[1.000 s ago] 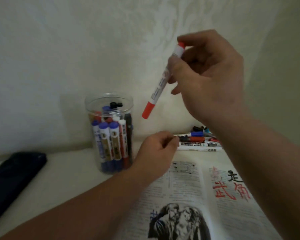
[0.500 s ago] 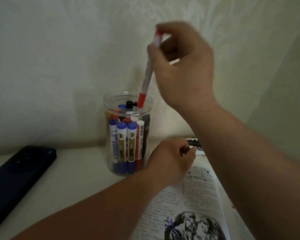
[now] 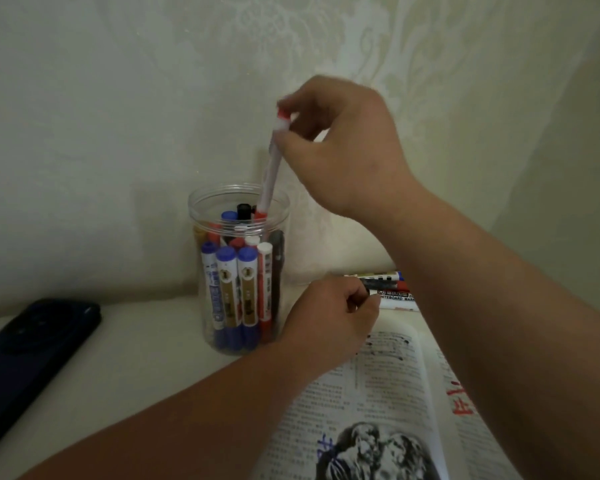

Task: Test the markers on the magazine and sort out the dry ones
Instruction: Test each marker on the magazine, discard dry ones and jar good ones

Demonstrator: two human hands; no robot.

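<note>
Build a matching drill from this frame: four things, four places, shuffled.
Things:
1. red marker
2. blue markers
3. dark flat object
4. magazine

Places:
A. lying far left of the jar
B. open, bottom right
C. standing inside the clear jar, front row
D. pinched by the right hand, lower end in the jar mouth

Pairs: 1-D, 2-C, 3-A, 4-B

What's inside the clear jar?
Capped markers stand packed in the clear jar: blue, red, black and white ends show. The right hand pinches a red marker, its cap just inside the rim. Those at the back are covered.
</note>
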